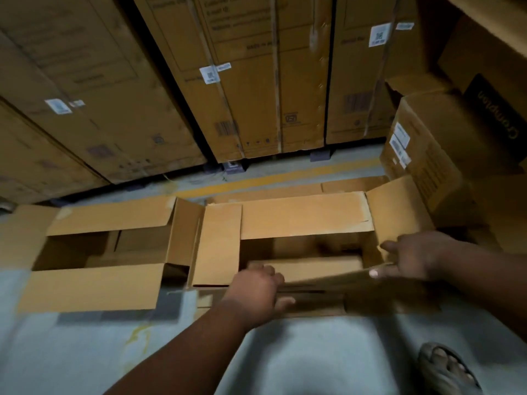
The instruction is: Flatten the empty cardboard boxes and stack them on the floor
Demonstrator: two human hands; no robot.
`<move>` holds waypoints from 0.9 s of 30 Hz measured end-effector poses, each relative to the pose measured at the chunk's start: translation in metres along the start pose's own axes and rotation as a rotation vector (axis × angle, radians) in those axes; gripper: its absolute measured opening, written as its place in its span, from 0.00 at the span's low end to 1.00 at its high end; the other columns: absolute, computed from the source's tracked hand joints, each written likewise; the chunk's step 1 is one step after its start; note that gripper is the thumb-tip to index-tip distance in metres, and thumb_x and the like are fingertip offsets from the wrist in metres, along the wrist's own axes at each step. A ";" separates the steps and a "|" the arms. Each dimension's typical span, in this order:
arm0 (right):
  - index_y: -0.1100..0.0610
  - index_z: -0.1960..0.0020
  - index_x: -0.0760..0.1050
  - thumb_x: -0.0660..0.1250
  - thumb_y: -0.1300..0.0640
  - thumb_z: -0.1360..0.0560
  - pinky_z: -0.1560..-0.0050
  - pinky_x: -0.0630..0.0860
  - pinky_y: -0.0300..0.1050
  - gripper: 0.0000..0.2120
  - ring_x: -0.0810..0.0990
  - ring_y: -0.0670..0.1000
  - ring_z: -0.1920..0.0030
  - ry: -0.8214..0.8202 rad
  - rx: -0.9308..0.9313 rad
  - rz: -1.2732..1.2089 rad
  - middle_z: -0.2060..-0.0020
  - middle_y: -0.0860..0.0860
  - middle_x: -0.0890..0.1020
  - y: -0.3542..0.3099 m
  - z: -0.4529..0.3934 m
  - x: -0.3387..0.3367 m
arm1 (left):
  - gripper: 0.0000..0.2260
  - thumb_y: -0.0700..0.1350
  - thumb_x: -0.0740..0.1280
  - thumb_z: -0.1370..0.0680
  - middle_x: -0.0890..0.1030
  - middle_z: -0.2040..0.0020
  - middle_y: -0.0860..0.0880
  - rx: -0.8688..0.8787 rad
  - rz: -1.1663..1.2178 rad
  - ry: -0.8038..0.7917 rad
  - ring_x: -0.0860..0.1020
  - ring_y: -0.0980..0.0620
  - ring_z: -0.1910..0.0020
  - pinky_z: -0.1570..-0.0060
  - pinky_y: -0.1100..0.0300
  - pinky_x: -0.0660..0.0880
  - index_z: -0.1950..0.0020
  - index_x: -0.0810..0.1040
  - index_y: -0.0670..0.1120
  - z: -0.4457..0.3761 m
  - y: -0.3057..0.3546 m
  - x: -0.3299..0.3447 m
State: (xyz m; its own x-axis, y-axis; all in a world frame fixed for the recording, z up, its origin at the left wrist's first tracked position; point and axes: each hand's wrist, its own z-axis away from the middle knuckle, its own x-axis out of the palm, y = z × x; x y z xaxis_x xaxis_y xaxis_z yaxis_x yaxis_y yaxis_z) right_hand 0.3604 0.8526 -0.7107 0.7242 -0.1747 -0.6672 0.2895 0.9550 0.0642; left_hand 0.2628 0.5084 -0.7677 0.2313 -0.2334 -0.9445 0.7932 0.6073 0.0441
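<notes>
Two open, empty brown cardboard boxes stand side by side on the grey floor. The right box [305,215] has its flaps spread; my left hand [256,289] grips its near long flap at the left end, fingers curled over the edge. My right hand [410,258] pinches the same blurred near flap at its right end, by the box's right short flap. The left box [108,252] lies untouched with its flaps folded outward. A flat piece of cardboard [299,189] lies on the floor behind the right box.
Tall sealed cartons [242,81] line the back wall on pallets. More boxes [445,143] are stacked at the right. A yellow floor stripe [256,181] runs behind the open boxes. My sandalled foot [447,369] stands at the lower right on bare floor [313,352].
</notes>
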 end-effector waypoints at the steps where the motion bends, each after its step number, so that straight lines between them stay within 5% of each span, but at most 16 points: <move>1: 0.42 0.12 0.56 0.53 0.08 0.36 0.23 0.68 0.59 0.62 0.66 0.59 0.18 -0.075 0.000 -0.045 0.15 0.53 0.65 -0.004 -0.003 0.000 | 0.27 0.71 0.58 0.17 0.81 0.38 0.49 -0.007 0.094 -0.080 0.75 0.48 0.39 0.45 0.50 0.77 0.31 0.79 0.53 0.007 -0.003 0.002; 3: 0.42 0.12 0.55 0.57 0.06 0.42 0.18 0.60 0.63 0.67 0.59 0.60 0.14 -0.228 -0.023 -0.165 0.13 0.52 0.59 -0.008 -0.009 0.001 | 0.35 0.76 0.51 0.18 0.80 0.30 0.48 -0.010 0.270 -0.202 0.74 0.46 0.29 0.34 0.46 0.75 0.24 0.78 0.56 0.016 -0.010 0.006; 6: 0.43 0.12 0.56 0.57 0.07 0.46 0.16 0.55 0.63 0.70 0.56 0.58 0.13 -0.274 -0.080 -0.313 0.12 0.51 0.58 -0.010 -0.020 0.004 | 0.33 0.74 0.49 0.16 0.62 0.13 0.48 -0.022 0.383 -0.423 0.58 0.45 0.15 0.19 0.39 0.60 0.20 0.75 0.59 0.022 -0.021 0.022; 9: 0.46 0.11 0.53 0.64 0.10 0.45 0.18 0.65 0.60 0.72 0.64 0.58 0.17 -0.206 0.010 -0.226 0.14 0.52 0.61 -0.010 -0.042 0.018 | 0.30 0.66 0.62 0.16 0.53 0.11 0.46 0.110 0.039 -0.377 0.56 0.39 0.15 0.22 0.37 0.63 0.16 0.66 0.55 0.018 -0.030 0.043; 13: 0.41 0.12 0.52 0.69 0.15 0.42 0.23 0.70 0.62 0.66 0.62 0.64 0.18 -0.082 0.096 -0.017 0.16 0.53 0.57 -0.027 -0.052 0.044 | 0.49 0.52 0.76 0.22 0.58 0.13 0.40 -0.036 -0.152 -0.301 0.61 0.34 0.19 0.27 0.37 0.72 0.12 0.45 0.54 -0.009 -0.040 0.052; 16: 0.35 0.14 0.55 0.72 0.19 0.37 0.33 0.78 0.61 0.58 0.70 0.63 0.25 0.045 0.113 0.133 0.21 0.54 0.60 -0.035 -0.058 0.055 | 0.45 0.61 0.78 0.26 0.76 0.26 0.40 -0.157 -0.293 -0.439 0.66 0.36 0.24 0.34 0.40 0.71 0.15 0.59 0.52 -0.027 -0.051 0.050; 19: 0.34 0.15 0.55 0.72 0.22 0.33 0.42 0.82 0.55 0.52 0.76 0.58 0.33 0.136 0.093 0.223 0.24 0.53 0.63 -0.039 -0.063 0.055 | 0.37 0.65 0.76 0.26 0.79 0.32 0.43 -0.216 -0.458 -0.420 0.68 0.39 0.31 0.38 0.41 0.67 0.22 0.73 0.51 -0.025 -0.060 0.049; 22: 0.37 0.15 0.59 0.63 0.21 0.25 0.47 0.81 0.48 0.44 0.78 0.52 0.39 0.233 0.035 0.158 0.29 0.52 0.66 -0.039 -0.065 0.049 | 0.36 0.66 0.67 0.20 0.69 0.25 0.37 -0.360 -0.535 -0.375 0.64 0.33 0.26 0.31 0.34 0.64 0.19 0.71 0.47 -0.020 -0.073 0.037; 25: 0.40 0.15 0.61 0.58 0.23 0.21 0.51 0.82 0.47 0.39 0.79 0.49 0.45 0.319 0.032 0.056 0.34 0.50 0.69 -0.037 -0.069 0.046 | 0.55 0.77 0.69 0.28 0.45 0.14 0.31 -0.672 -0.384 -0.376 0.41 0.20 0.18 0.33 0.10 0.43 0.13 0.53 0.47 -0.011 -0.106 0.016; 27: 0.43 0.18 0.62 0.60 0.25 0.21 0.54 0.83 0.48 0.37 0.79 0.48 0.50 0.363 0.043 0.061 0.37 0.50 0.72 -0.038 -0.074 0.042 | 0.65 0.81 0.72 0.36 0.31 0.15 0.34 -0.845 -0.152 -0.321 0.30 0.20 0.20 0.32 0.12 0.41 0.12 0.43 0.54 0.004 -0.134 0.017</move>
State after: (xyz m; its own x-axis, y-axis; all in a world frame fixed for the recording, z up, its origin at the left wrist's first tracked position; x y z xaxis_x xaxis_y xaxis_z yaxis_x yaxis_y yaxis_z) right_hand 0.3338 0.8263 -0.7960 0.4743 -0.0137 -0.8803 0.2837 0.9489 0.1380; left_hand 0.1621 0.4201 -0.7885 0.4038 -0.4793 -0.7792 0.1808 0.8768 -0.4456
